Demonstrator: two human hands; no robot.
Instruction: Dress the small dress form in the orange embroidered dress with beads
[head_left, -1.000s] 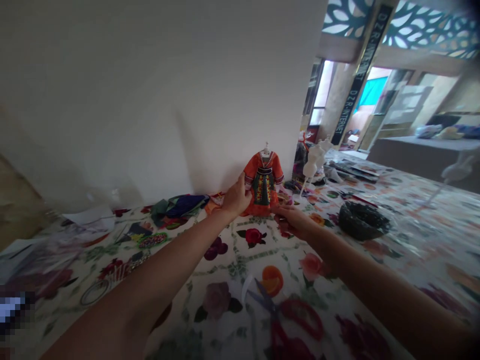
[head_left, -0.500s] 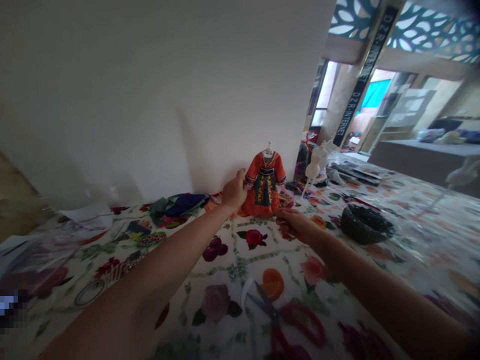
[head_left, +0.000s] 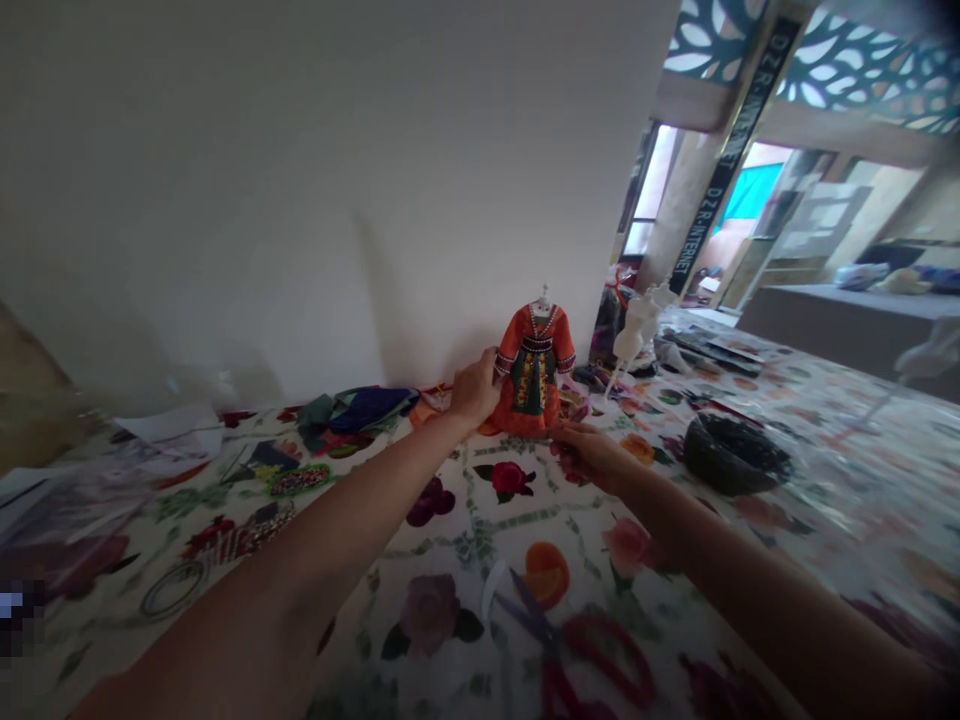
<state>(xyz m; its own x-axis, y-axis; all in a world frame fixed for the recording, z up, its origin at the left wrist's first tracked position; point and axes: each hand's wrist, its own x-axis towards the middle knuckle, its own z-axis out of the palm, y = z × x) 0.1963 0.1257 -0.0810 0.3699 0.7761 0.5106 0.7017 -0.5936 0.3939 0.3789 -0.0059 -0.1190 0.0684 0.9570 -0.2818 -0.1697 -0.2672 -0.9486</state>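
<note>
Orange-costumed miniature dress form (head_left: pixel 534 370), upright on the floral tabletop (head_left: pixel 517 515) against the wall (head_left: pixel 300 200): left hand (head_left: pixel 474 388) fingers clasp its sleeve side, right hand (head_left: pixel 589 452) rests at its hem, grip indiscernible; light, even pressure from both sides seems best for steadiness.

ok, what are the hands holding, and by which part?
Left hand pinches the small orange embroidered doll dress by the sleeve nearest it. The right hand touches the skirt hem; whether it grips cannot be told.

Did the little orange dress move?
No. The dress stands just as close to the white mannequin on its right as before.
</note>
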